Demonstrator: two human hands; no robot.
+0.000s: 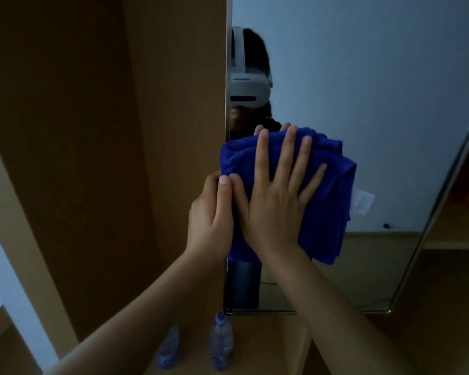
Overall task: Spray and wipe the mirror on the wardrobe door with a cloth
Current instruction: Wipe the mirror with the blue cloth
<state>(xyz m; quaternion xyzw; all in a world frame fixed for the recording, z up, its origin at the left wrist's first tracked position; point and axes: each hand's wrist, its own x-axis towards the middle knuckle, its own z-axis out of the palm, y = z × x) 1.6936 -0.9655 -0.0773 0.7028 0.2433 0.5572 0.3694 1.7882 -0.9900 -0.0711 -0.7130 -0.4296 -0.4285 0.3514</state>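
The mirror [377, 90] fills the wardrobe door ahead, framed by a thin metal edge. A blue cloth [328, 190] lies bunched against the glass near the mirror's left edge. My right hand [276, 204] presses flat on the cloth with its fingers spread and straight. My left hand [210, 217] grips the cloth's left border at the door's edge. Its thumb lies on the cloth beside my right thumb, and its fingers are hidden behind the edge. The mirror shows a person wearing a white headset.
A brown wooden wardrobe panel [106, 131] stands to the left of the mirror. Below it, an upright clear plastic bottle [221, 345] with a blue cap stands on a wooden surface, with a second blurred bottle shape [168, 347] beside it. Open wardrobe shelves [455, 239] are at the right.
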